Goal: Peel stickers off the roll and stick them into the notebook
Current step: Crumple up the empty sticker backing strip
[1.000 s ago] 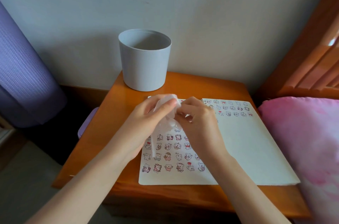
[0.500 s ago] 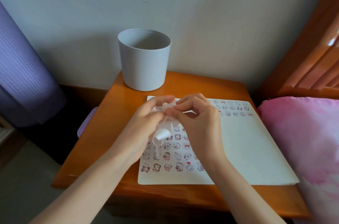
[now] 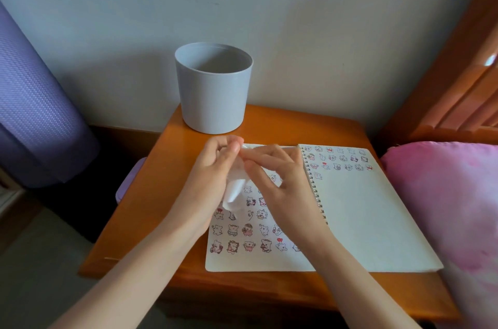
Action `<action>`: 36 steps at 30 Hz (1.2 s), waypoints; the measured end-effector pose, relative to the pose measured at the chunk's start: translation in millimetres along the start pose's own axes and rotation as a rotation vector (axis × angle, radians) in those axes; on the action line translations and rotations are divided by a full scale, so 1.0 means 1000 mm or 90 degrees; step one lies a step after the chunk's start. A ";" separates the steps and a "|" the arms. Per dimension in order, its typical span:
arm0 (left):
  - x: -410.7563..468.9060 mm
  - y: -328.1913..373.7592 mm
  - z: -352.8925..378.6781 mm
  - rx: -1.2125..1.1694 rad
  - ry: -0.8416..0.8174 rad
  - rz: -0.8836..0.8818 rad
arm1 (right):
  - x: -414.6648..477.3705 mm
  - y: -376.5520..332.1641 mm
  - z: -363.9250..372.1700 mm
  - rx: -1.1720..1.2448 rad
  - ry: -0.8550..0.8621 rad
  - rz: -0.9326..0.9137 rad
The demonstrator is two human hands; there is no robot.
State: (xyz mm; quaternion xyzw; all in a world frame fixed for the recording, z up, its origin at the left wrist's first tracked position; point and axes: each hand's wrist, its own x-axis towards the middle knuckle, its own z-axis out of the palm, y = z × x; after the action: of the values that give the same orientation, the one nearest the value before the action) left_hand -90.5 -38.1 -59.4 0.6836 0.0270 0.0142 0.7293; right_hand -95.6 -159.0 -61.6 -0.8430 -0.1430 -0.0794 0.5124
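1. Your open white spiral-bound notebook [image 3: 377, 221] lies flat on the orange wooden worktop [image 3: 151, 188], with its near edge close to the worktop's front. If you lean a wrist on the page, the notebook may slide and skew your rows.
2. Your left hand [image 3: 213, 177] is curled round the white curled sticker strip [image 3: 233, 194], holding it just above the left page. Squeeze harder and the backing could crease, so the next sticker may tear as it lifts.
3. Your right hand [image 3: 283, 194] pinches the strip's upper end, right against your left fingertips. Whether a sticker has come free there is too small to tell. One this small could fold onto itself or cling to your finger.
4. The left page looks nearly full. The bare paper is on the right page, below three short rows of cartoon stickers [image 3: 339, 160]. As you carry a sticker across, it could snag on the wire binding.
5. The matte grey round pot [image 3: 214, 86] stands just beyond your hands. If the sticker lets go suddenly, your hand may jerk away and knock the pot.
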 end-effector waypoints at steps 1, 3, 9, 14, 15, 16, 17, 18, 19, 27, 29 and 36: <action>0.003 0.001 0.000 0.002 0.027 0.008 | 0.000 -0.001 -0.001 0.024 -0.016 0.014; 0.005 0.000 -0.004 0.004 0.071 0.040 | 0.000 -0.004 -0.006 0.091 -0.038 0.027; 0.007 0.000 -0.009 0.070 0.116 0.076 | -0.004 -0.008 -0.004 0.073 -0.125 -0.011; 0.003 0.001 -0.001 0.034 0.052 0.039 | 0.000 -0.006 -0.001 0.169 0.015 0.023; 0.001 0.000 0.002 0.045 0.034 0.033 | 0.001 -0.004 -0.002 0.173 0.050 0.032; -0.001 0.000 0.005 0.063 0.015 0.030 | 0.001 -0.003 -0.003 0.168 0.080 0.039; -0.003 -0.003 0.007 0.074 -0.003 0.028 | 0.002 -0.003 -0.003 0.160 0.105 0.045; -0.004 -0.004 0.010 0.074 -0.019 0.026 | 0.001 -0.003 -0.002 0.154 0.125 0.049; -0.005 -0.005 0.012 0.065 -0.031 0.021 | 0.001 -0.004 -0.001 0.148 0.147 0.046; -0.005 -0.009 0.014 0.001 0.033 0.026 | -0.004 0.007 0.014 -0.036 0.218 -0.056; -0.003 -0.009 0.011 0.005 0.052 0.039 | -0.003 0.008 0.016 -0.072 0.205 -0.078; 0.009 -0.001 -0.007 -0.020 0.120 0.037 | -0.005 0.000 0.000 0.012 -0.082 -0.109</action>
State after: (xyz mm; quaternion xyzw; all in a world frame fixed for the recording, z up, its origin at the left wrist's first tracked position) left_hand -82.0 -30.3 -61.2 0.6681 0.0755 0.1002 0.7334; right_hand -99.9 -159.6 -63.2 -0.8262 -0.2477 -0.0671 0.5015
